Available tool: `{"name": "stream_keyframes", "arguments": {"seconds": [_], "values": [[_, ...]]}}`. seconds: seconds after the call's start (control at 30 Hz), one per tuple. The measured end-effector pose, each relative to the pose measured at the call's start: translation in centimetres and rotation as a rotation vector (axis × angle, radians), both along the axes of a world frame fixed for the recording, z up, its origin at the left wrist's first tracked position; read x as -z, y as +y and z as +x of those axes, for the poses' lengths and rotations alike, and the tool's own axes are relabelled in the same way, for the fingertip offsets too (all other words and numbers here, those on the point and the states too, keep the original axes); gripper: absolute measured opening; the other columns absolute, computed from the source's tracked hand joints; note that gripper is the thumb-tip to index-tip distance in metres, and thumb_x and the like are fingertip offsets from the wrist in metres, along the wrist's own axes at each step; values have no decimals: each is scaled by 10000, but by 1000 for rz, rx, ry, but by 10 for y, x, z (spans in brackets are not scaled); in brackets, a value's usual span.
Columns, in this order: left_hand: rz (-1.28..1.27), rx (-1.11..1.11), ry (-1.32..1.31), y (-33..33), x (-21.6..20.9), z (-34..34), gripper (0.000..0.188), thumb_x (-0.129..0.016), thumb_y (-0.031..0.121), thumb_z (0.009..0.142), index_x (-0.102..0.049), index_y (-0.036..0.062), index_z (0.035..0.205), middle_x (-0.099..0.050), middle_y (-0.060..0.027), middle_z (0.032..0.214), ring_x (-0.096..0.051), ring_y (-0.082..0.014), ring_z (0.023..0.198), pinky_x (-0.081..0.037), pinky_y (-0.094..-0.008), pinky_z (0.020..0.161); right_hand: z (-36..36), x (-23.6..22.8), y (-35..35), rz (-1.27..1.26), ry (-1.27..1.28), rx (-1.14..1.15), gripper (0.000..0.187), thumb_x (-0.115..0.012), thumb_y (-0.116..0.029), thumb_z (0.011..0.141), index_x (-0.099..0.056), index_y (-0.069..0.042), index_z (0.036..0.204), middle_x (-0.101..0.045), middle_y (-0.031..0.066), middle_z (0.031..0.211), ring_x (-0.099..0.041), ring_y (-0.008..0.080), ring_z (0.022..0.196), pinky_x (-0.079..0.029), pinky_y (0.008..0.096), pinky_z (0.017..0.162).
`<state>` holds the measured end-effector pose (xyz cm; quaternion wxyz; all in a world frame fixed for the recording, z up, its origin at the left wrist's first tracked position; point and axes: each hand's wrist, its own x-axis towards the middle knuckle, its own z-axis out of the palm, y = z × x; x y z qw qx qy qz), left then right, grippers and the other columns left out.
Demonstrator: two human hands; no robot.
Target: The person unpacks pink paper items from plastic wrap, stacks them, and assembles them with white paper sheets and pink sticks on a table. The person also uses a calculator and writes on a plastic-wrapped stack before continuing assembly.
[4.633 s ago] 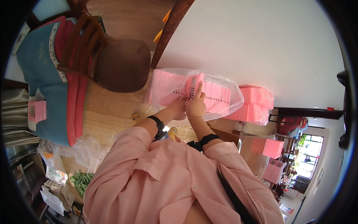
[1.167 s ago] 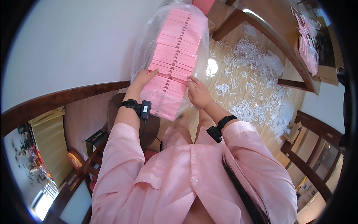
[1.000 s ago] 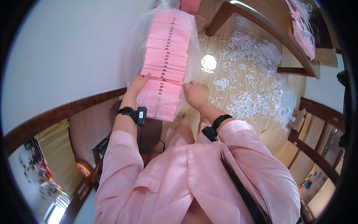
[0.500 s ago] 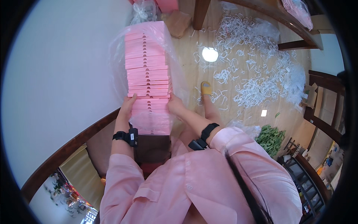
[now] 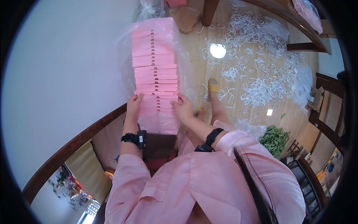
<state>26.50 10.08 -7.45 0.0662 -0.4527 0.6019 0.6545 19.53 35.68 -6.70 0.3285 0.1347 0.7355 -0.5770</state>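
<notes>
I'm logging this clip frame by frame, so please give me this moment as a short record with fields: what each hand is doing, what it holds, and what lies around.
left hand: left hand pressed flat on the left side of the stack of pink cartons
right hand: right hand pressed on the stack's right side
held thing: stack of pink cartons, flat-folded, inside a clear plastic bag
wrists: a black band on each
floor: white paper shreds scattered widely; pile of green leaves at right
foot: yellow slipper

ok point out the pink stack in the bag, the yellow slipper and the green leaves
pink stack [image 5: 156,74], head view, front face of the middle packs
yellow slipper [image 5: 213,85], head view, its top
green leaves [image 5: 275,139], head view, middle of the pile
</notes>
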Motion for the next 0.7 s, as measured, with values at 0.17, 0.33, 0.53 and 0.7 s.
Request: {"name": "stream_keyframes", "arguments": {"seconds": [0.17, 0.33, 0.53, 0.7], "values": [[-162, -18, 89, 21, -12, -16, 362, -701, 283, 953, -663, -30, 1130, -687, -73, 1027, -619, -140, 925, -494, -292, 850, -13, -1, -1, -4, 139, -201, 481, -644, -218, 926, -565, -9, 1353, -664, 251, 1190, -659, 352, 1086, -490, 371, 946], [-265, 58, 62, 28, -12, -21, 520, -711, 263, 944, -535, -41, 1328, -663, -108, 1159, -627, -174, 989, -494, -317, 909, -9, 5, -16, 109, 151, -97, 474, -531, -301, 1002, -531, 3, 1365, -681, 262, 1096, -651, 424, 1025, -495, 430, 928], [-240, 218, -80, 8, -20, -32, 609, -735, 299, 912, -499, -11, 1380, -673, -107, 1170, -633, -180, 1013, -494, -324, 921, -36, -13, 1, -13, -41, -184, 475, -640, -311, 915, -552, -8, 1271, -661, 222, 1089, -633, 420, 1030, -493, 491, 901], [-453, 336, -84, 9, -18, -50, 638, -662, 342, 955, -434, 3, 1446, -608, -170, 1304, -578, -260, 1178, -442, -366, 1019, -57, -16, -9, 304, 442, -349, 650, -685, -310, 864, -462, 19, 1379, -468, 246, 1390, -447, 405, 1296, -386, 479, 1059]]}}
